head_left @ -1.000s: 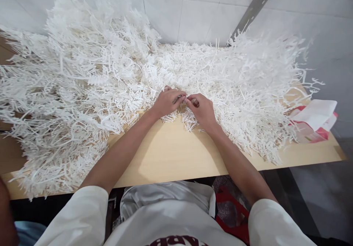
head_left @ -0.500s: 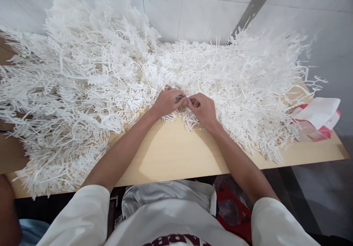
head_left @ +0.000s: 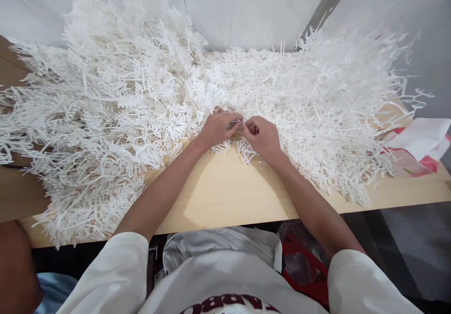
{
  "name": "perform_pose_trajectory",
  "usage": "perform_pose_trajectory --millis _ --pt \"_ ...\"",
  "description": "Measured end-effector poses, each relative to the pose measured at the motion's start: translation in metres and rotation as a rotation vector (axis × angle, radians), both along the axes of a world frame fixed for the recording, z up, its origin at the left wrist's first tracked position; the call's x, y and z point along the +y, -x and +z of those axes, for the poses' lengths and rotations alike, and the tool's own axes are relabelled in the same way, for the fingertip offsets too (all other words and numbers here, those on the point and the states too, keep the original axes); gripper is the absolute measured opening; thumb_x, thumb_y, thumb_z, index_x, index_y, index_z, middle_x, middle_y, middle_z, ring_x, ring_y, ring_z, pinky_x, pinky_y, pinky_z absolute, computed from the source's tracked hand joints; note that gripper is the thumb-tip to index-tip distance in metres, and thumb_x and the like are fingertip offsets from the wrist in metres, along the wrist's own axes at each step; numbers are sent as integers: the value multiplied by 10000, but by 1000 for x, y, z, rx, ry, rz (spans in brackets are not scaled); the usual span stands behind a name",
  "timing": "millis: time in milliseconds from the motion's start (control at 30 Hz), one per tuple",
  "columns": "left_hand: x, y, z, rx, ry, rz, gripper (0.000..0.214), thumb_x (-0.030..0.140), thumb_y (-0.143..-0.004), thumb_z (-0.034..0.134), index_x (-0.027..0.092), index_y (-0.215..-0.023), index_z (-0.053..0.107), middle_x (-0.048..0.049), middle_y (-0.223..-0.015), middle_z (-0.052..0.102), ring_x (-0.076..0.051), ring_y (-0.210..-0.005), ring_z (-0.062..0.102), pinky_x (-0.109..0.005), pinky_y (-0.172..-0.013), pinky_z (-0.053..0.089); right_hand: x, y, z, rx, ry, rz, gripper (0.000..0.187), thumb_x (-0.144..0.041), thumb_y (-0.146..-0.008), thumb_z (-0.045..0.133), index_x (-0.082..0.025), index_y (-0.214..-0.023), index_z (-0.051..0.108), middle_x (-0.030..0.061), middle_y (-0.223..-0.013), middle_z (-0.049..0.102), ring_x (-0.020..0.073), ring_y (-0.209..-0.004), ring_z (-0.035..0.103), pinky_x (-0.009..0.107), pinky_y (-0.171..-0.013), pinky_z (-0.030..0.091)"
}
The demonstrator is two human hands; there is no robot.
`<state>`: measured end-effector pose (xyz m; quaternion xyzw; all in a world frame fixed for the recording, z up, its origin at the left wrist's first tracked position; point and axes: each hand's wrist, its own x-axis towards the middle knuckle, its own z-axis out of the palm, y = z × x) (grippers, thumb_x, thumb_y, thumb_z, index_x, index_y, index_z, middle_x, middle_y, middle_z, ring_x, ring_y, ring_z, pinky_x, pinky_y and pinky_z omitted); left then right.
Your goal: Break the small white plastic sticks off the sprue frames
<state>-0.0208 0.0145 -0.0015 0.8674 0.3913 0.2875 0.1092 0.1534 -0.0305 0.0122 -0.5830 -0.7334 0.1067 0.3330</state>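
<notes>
Both left hand (head_left: pixel 219 129) and right hand (head_left: pixel 265 137) pinch closed amid white sprigs (head_left: pixel 151 95).

Open lane: near strip of pale wooden surface (head_left: pixel 229 187) between the forearms (head_left: pixel 165 187). Tangled thin white branching strands (head_left: pixel 141 84) block left, right and far side; white-and-pink packet (head_left: pixel 423 138) crowds right end.

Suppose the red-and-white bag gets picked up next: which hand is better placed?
Right, most likely. The right hand is nearer the bag, at the right end of the table; the left hand would reach across. Both hands are pinching, though.
</notes>
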Motion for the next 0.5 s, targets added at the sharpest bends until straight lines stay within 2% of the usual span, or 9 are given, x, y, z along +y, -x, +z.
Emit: perform_pose_trajectory --millis 67,167,300,500 --pt "0 0 1 -8 21 -2 275 312 -966 398 221 -1023 651 -28 -1026 740 -177 -937 669 -362 -934 370 0 -1 0 -5 28 -27 207 -376 -874 561 -216 -744 569 -17 -657 557 118 -596 463 274 -586 318" --pt "1 1 2 -20 43 -6 285 307 -976 387 224 -1015 656 -26 -1031 743 -176 -943 667 -365 -936 373 1 -4 -1 -34 50 5 260 -440 -911 530 -215 -811 611 3 -714 602 132 -640 502 280 -599 321" --pt "2 1 -1 -43 34 -1 280 309 -981 387 231 -1012 654 -20 -1020 740 -170 -946 659 -363 -937 369 2 -3 -2 -68 15 62 311 -425 -959 445 -211 -802 609 17 -739 610 137 -656 493 286 -618 322" --pt "-3 -3 -1 91 -27 24 229 328 -943 430 212 -904 623 -34 -867 698 -186 -820 616 -381 -916 377 3 -1 3 -121 1 86 278 -228 -837 494 -208 -583 384 -25 -574 464 103 -538 339 282 -565 258"
